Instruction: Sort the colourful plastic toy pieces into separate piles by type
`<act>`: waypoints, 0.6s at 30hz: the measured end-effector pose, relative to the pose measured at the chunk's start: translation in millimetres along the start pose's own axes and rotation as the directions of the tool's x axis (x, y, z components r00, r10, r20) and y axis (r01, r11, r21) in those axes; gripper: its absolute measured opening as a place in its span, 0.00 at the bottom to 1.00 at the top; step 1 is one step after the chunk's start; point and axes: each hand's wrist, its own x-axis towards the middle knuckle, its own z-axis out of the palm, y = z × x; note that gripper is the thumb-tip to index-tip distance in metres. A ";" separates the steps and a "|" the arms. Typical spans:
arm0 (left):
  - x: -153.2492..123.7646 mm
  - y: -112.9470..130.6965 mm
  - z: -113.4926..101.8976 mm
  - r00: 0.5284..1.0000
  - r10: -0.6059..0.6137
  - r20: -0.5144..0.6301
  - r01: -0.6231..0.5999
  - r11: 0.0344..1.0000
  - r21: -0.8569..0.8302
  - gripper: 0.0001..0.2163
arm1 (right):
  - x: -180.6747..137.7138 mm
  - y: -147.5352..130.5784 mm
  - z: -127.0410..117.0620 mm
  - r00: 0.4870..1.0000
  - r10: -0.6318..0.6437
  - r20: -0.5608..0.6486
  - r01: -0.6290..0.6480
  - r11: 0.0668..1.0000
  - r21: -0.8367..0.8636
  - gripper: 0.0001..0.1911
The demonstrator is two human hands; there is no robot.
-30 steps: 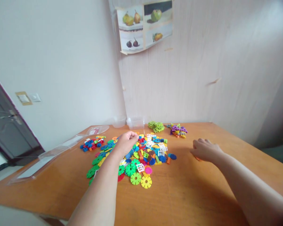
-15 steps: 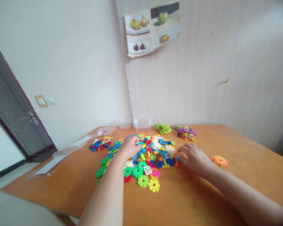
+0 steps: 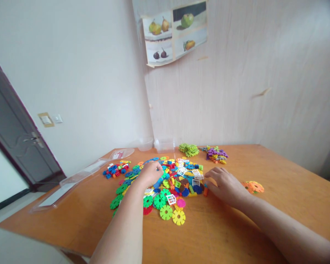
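Observation:
A mixed pile of colourful plastic building pieces (image 3: 178,183) lies on the wooden table in front of me. Slotted discs, small bricks and white window-like grids make it up. Over the pile's left part is my left hand (image 3: 150,173), its fingers curled inward; what they hold, if anything, is hidden. My right hand (image 3: 224,183) rests at the pile's right edge, palm down, fingers loosely stretched and apart. Close to its fingertips are a small orange piece (image 3: 205,190) and a white window grid (image 3: 196,182). Green discs (image 3: 159,201) and a yellow disc (image 3: 178,217) lie at the near edge.
Small red and blue bricks (image 3: 115,170) form a group on the left. Orange discs (image 3: 255,187) lie right of my right hand. Green pieces (image 3: 189,149) and purple pieces (image 3: 216,153) sit at the back, beside clear containers (image 3: 165,146). Clear lids (image 3: 84,172) line the left side.
My left hand's fingers have curled closer together over the pile. The right hand stays almost where it was. The whole view has shifted slightly.

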 end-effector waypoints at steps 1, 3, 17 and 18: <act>-1.4 3.8 -1.8 1.000 -0.018 0.008 0.019 1.000 -0.021 0.03 | 0.1 -0.2 -0.5 1.000 0.004 -0.011 -0.004 1.000 0.005 0.14; -3.9 12.6 -4.8 0.998 -0.060 0.019 0.062 0.992 -0.113 0.06 | 0.2 -1.5 -2.0 0.999 0.003 -0.035 -0.003 1.000 0.023 0.13; -34.4 82.4 45.4 0.915 0.085 0.394 0.188 0.774 -0.605 0.14 | -14.3 -47.6 -13.1 0.957 -0.283 -0.063 0.290 0.921 0.259 0.28; -36.0 84.2 48.1 0.910 0.085 0.405 0.207 0.755 -0.622 0.14 | -14.4 -49.2 -12.5 0.958 -0.283 -0.056 0.287 0.921 0.264 0.26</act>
